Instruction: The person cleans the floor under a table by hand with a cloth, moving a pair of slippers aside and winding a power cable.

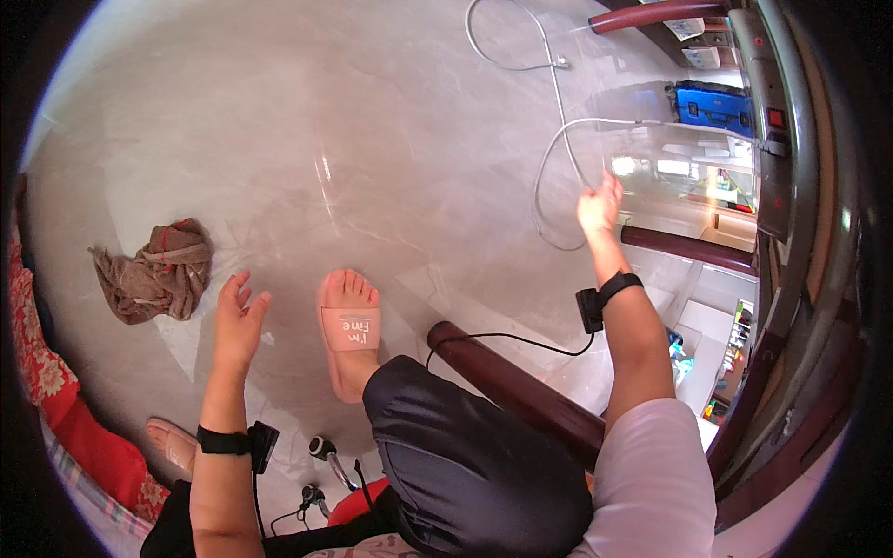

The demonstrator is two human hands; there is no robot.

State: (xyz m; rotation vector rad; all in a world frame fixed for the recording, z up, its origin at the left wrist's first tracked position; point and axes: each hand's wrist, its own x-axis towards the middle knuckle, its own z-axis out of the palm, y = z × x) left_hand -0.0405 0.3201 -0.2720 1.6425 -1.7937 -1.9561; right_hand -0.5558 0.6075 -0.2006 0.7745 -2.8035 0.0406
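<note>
My left hand (240, 321) is held over the floor with its fingers apart and nothing in it. A crumpled brown cloth (162, 273) with red stripes lies on the floor to its left. My right hand (601, 202) is stretched forward, close to a loop of white cable (537, 192) in the picture; its fingers are partly hidden by glare, and I cannot tell whether they touch the cable. The cable runs from a dark panel with a red switch (776, 118) across the floor. A pink slipper (351, 333) is on my foot between the hands.
Dark red wooden legs (516, 390) stand at the right, with a blue case (713, 110) farther off. Red floral fabric (49, 349) hangs along the left edge. Chair casters (322, 448) stand behind my foot. Black wires run from both wrist straps.
</note>
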